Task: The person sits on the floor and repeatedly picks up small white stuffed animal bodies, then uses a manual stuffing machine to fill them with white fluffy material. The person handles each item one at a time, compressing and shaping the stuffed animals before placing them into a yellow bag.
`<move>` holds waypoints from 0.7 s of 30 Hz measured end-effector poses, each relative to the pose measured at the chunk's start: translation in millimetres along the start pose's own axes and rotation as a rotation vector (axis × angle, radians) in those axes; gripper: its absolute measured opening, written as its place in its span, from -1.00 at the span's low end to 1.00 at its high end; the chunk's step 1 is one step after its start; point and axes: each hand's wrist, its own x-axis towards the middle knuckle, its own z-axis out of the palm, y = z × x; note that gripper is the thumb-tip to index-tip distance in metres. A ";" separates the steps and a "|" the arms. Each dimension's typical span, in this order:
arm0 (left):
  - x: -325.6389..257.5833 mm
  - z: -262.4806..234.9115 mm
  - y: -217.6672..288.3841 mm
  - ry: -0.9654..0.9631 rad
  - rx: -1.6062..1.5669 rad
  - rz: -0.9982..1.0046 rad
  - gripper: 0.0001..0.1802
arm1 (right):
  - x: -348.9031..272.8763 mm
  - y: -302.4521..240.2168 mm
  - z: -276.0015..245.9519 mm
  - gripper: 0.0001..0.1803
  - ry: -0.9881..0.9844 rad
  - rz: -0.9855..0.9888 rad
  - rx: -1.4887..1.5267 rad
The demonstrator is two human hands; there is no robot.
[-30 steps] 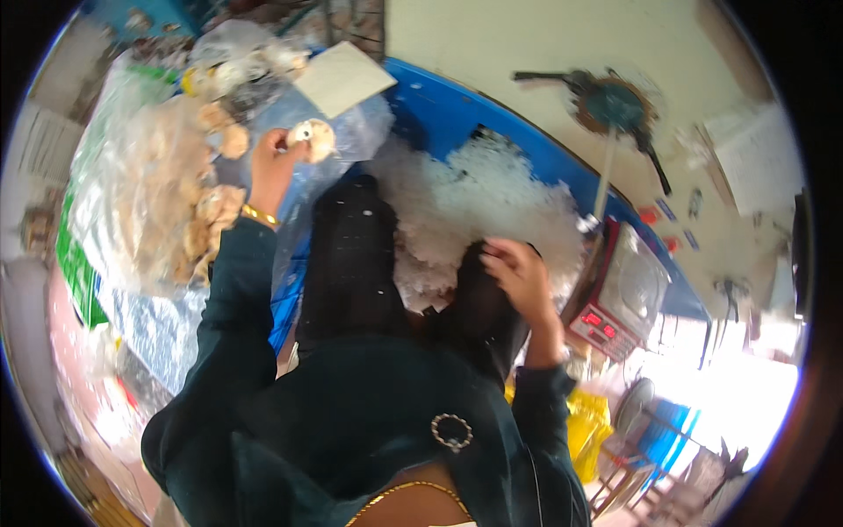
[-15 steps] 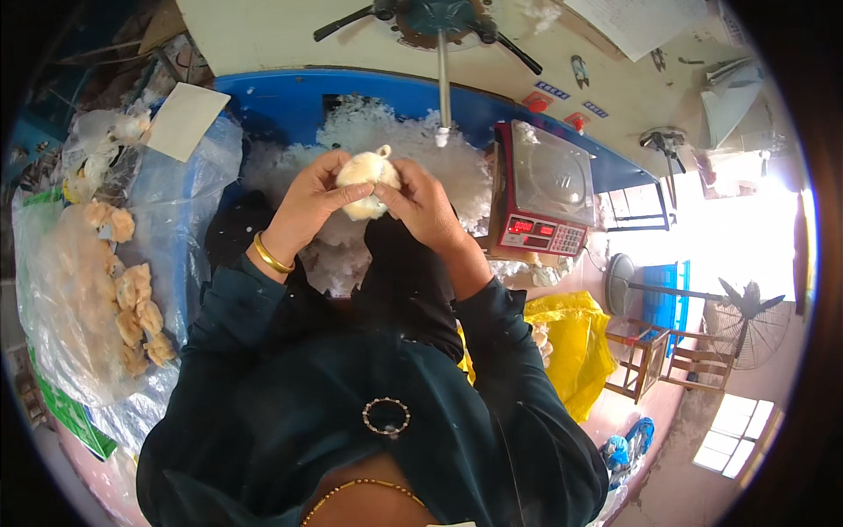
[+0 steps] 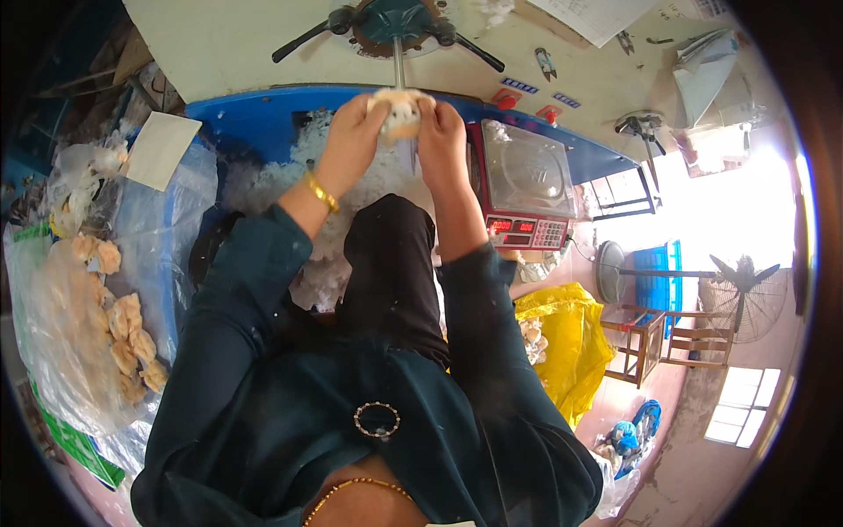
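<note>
Fingers [image 3: 373, 110] of your left hand [image 3: 351, 140] and right hand [image 3: 443, 140] are pinched on the small plush toy [image 3: 399, 112], held up over the white stuffing fibre [image 3: 263, 184]. It looks light and squashy; grip its sides gently, not the seam.

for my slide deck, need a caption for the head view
Both hands, left hand and right hand, hold a small plush toy above white stuffing.

A small cream plush toy [image 3: 399, 112], soft and partly stuffed, is held raised above a heap of white stuffing [image 3: 263, 189].
</note>
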 end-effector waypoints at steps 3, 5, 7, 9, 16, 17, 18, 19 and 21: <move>37.3 8.3 -5.6 0.077 -0.181 -0.112 -0.68 | 42.2 1.4 20.4 -0.68 0.033 0.091 0.067; 44.1 4.9 -10.7 0.070 -0.158 -0.124 -0.70 | 47.1 2.3 25.2 -0.68 0.010 0.152 0.209; 43.2 -5.5 -19.2 0.013 0.040 -0.068 -0.71 | 44.4 4.6 25.0 -0.69 0.011 0.114 0.171; 20.0 -1.3 7.7 0.018 0.011 -0.191 -0.67 | 29.4 7.2 12.6 -0.70 0.049 -0.022 -0.049; -38.7 19.5 56.7 -0.285 -0.009 -0.030 -0.45 | -12.0 -2.1 -9.2 -0.83 0.078 -0.245 -0.031; -39.3 21.7 48.6 -0.292 0.017 0.046 -0.44 | -12.7 -1.6 -13.9 -0.87 0.022 -0.159 0.068; -38.6 23.9 36.9 -0.297 0.042 0.122 -0.42 | -12.2 1.4 -16.8 -0.88 -0.011 -0.161 0.128; -37.2 23.9 32.4 -0.297 0.074 0.169 -0.40 | -11.2 2.5 -19.5 -0.89 -0.041 -0.163 0.187; -35.8 21.4 28.1 -0.285 0.124 0.262 -0.37 | -12.3 1.7 -20.4 -0.89 -0.037 -0.210 0.111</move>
